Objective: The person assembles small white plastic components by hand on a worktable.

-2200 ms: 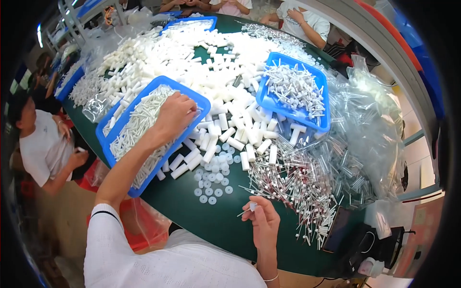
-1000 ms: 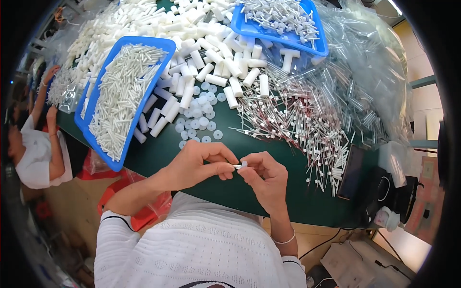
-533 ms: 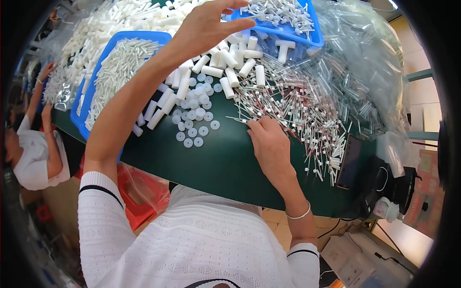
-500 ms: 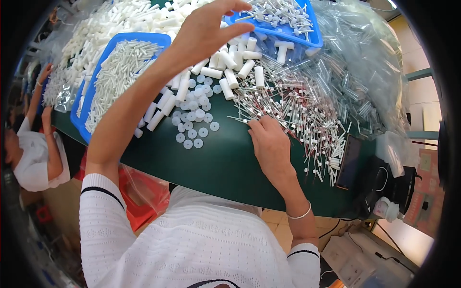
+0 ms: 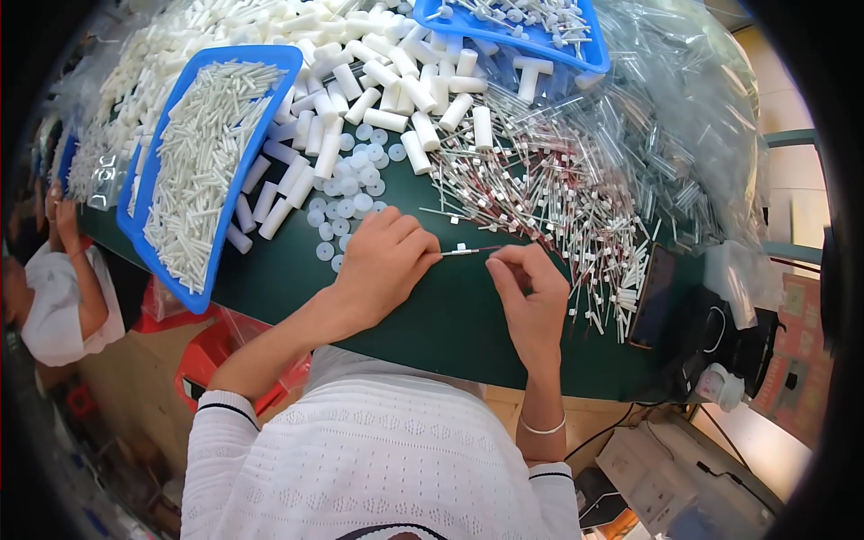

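Observation:
Over the dark green table, my left hand (image 5: 387, 261) pinches one end of a thin pale stick with a small white connector (image 5: 462, 249) on it. A dark red wire runs from the stick toward my right hand (image 5: 533, 288). That hand's thumb and fingers are drawn together at the wire; what exactly they grip is too small to tell. Beside the right hand lies a large heap of similar wired sticks (image 5: 585, 216) with white connectors and red wires. Just beyond my left hand are several translucent white discs (image 5: 346, 207), each with a small central hole.
White foam-like cylinders (image 5: 384, 120) are piled along the far side. A blue tray (image 5: 209, 279) of short white tubes stands left; another blue tray (image 5: 594, 58) holds capped sticks. Clear plastic bags (image 5: 684, 108) and a phone (image 5: 654, 297) lie right. Another person (image 5: 72, 301) sits far left.
My left hand has come down from the far tray to the table's middle and now pinches a stick. My right hand has shifted slightly right and nearer. The left blue tray appears further left.

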Tool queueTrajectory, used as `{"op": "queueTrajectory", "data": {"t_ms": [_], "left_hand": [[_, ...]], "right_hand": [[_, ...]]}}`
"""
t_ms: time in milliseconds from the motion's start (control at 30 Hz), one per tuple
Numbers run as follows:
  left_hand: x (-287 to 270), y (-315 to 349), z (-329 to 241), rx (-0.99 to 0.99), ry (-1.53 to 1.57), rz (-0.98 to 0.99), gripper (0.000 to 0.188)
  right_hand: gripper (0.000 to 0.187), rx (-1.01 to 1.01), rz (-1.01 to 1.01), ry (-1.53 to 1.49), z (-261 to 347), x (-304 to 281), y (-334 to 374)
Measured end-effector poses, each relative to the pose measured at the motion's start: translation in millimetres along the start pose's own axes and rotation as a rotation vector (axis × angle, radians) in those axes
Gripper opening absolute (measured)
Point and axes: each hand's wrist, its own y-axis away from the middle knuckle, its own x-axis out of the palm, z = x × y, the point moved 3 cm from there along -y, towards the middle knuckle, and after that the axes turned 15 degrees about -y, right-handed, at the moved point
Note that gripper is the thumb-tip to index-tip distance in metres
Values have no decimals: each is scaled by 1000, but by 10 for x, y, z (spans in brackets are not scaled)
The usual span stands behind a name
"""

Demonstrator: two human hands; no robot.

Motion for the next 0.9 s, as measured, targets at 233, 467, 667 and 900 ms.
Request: {"op": "queueTrajectory", "data": {"t_ms": [233, 467, 667, 900], "left_hand": [[-179, 40, -5, -362, 832, 320, 9], [-215, -544, 583, -34, -257, -144, 20], [-229, -516, 598, -45, -272, -82, 25], [-271, -53, 328, -625, 1345, 313, 34]], "right_hand": [[22, 66, 127, -790, -34, 370, 120], [20, 137, 142, -694, 55, 401, 99], [24, 199, 192, -577, 42, 391, 199], [11, -74, 140, -189, 285, 338, 162]]}}
